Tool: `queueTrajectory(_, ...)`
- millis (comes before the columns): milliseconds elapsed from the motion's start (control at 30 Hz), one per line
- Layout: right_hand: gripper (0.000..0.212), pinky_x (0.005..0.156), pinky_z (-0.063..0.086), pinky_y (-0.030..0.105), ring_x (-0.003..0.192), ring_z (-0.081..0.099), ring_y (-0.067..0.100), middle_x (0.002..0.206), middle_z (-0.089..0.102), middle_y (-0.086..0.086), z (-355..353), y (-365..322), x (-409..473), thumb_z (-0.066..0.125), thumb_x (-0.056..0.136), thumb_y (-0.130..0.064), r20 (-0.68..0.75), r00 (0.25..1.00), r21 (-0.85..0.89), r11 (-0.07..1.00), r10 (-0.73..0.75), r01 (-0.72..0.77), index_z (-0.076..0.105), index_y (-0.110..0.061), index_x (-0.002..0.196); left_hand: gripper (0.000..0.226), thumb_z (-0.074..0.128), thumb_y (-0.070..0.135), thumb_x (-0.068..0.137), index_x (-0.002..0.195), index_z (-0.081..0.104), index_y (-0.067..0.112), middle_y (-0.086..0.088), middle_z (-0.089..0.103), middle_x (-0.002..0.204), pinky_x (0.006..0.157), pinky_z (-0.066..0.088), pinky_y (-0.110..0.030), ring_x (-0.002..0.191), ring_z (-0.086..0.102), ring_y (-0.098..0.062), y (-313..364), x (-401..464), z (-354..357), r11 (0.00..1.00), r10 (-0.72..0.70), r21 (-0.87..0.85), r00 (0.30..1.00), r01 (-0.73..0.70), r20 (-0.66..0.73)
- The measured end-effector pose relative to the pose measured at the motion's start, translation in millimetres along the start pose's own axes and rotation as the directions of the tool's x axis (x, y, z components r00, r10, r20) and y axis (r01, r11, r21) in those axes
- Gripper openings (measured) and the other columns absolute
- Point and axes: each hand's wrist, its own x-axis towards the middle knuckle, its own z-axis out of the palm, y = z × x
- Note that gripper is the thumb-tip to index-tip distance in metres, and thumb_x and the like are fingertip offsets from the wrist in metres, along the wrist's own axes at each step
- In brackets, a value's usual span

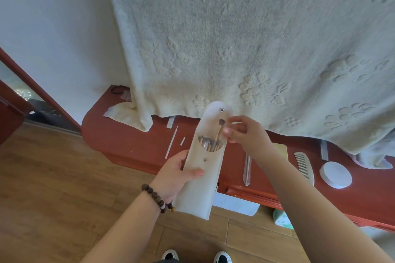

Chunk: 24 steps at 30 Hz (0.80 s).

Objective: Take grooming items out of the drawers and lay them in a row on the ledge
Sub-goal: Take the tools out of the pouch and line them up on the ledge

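Head view: left hand [173,179] grips pouch [203,174], long axis upright; right hand [243,132] fingers pinch brush [219,129].

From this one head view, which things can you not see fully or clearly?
- Tools inside the beige fabric pouch: only the tops show; the pouch wall hides the rest.
- Open red wooden drawer: the right arm covers most of it.
- Back of the red wooden ledge: the hanging cream embossed towel hides it.
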Motion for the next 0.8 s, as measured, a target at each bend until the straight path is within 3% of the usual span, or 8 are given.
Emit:
queueTrajectory(100,0.023,0.068,0.050,0.016,0.076,0.065,0.014,0.090,0.073,0.009,9.8,6.3,-0.8,0.076,0.078,-0.018,0.030,0.999,-0.039,0.999,0.020,-0.019,0.067,-0.009,0.098,0.044,0.074,0.011,0.077,0.118,0.060,0.018,-0.005,0.071,0.110,0.086,0.054,-0.055,0.099,0.069,-0.028,-1.6,2.2,0.4,0.999,0.014,0.051,1.000,-0.014,-0.001)
queueTrajectory(200,0.010,0.066,0.050,0.018,0.066,0.063,0.012,0.076,0.070,0.008,16.7,8.1,0.9,0.072,0.081,-0.011,0.000,1.000,0.018,1.000,0.018,-0.018,0.065,-0.005,0.086,0.046,0.074,0.016,0.074,0.117,0.060,0.019,-0.004,0.071,0.111,0.086,0.054,-0.055,0.099,0.069,-0.028,-4.2,3.0,0.1,0.998,0.016,0.062,1.000,-0.016,0.004)
queueTrajectory(400,0.007,0.074,0.058,0.040,0.070,0.066,0.023,0.080,0.068,0.014,4.7,8.1,20.2,0.064,0.088,-0.005,-0.059,0.996,0.285,0.957,0.065,-0.046,0.057,-0.006,0.090,0.042,0.074,0.013,0.078,0.117,0.060,0.018,-0.005,0.071,0.111,0.087,0.054,-0.055,0.100,0.068,-0.029,-13.9,3.1,-3.8,0.999,-0.015,0.051,1.000,0.015,-0.011)
queueTrajectory(567,0.013,0.062,0.057,0.032,0.067,0.065,0.021,0.079,0.062,0.010,-19.9,-2.1,37.7,0.057,0.092,-0.004,-0.224,0.971,0.465,0.885,0.085,0.030,0.053,-0.014,0.084,0.047,0.075,0.019,0.073,0.117,0.059,0.018,-0.006,0.071,0.110,0.086,0.054,-0.056,0.099,0.069,-0.030,-14.9,3.8,-10.3,0.999,-0.043,0.019,0.998,0.044,-0.034)
queueTrajectory(667,0.011,0.060,0.057,0.032,0.072,0.064,0.024,0.084,0.061,0.013,-34.7,7.9,44.4,0.057,0.092,-0.005,-0.250,0.961,0.462,0.887,0.115,0.014,0.053,-0.014,0.087,0.047,0.075,0.019,0.073,0.118,0.059,0.018,-0.007,0.071,0.110,0.085,0.054,-0.057,0.098,0.069,-0.031,-15.8,5.2,-18.7,0.998,-0.062,-0.015,0.996,0.061,-0.066)
queueTrajectory(800,0.006,0.053,0.056,0.028,0.061,0.063,0.021,0.075,0.061,0.013,-33.0,42.1,53.1,0.063,0.088,-0.004,-0.211,0.951,0.296,0.942,0.225,-0.158,0.058,-0.008,0.089,0.051,0.078,0.020,0.070,0.117,0.060,0.018,-0.009,0.071,0.110,0.087,0.052,-0.059,0.100,0.068,-0.033,-18.1,8.3,-26.2,0.995,-0.085,-0.053,0.989,0.079,-0.122)
